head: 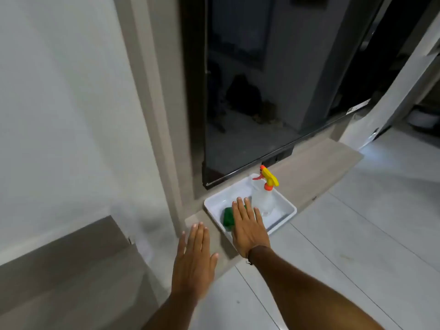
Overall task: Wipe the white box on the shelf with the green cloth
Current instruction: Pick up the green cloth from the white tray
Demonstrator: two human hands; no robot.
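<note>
Green cloth (pixel 228 216) sits folded in the white box (pixel 283 216), near-left corner, partly under the right hand (pixel 248 228). Box rests on the low grey ledge (pixel 316 167) that serves as the shelf, just in front of a dark glass panel (pixel 250 91). Spray bottle (pixel 264 196), clear with yellow and orange trigger, stands in the far half of the box.

Right hand is flat, fingers spread, hovering over the cloth; can't tell if it touches. Nothing gripped. Left hand (pixel 194 260) also flat and empty, over the ledge beside the box, well short of the cloth.

Step looks like the reach for the cloth; wiping not started. Next: right hand drops, pinches the cloth, lifts it clear of the bottle. Bottle probably needs shifting to wipe the whole floor of the box.
</note>
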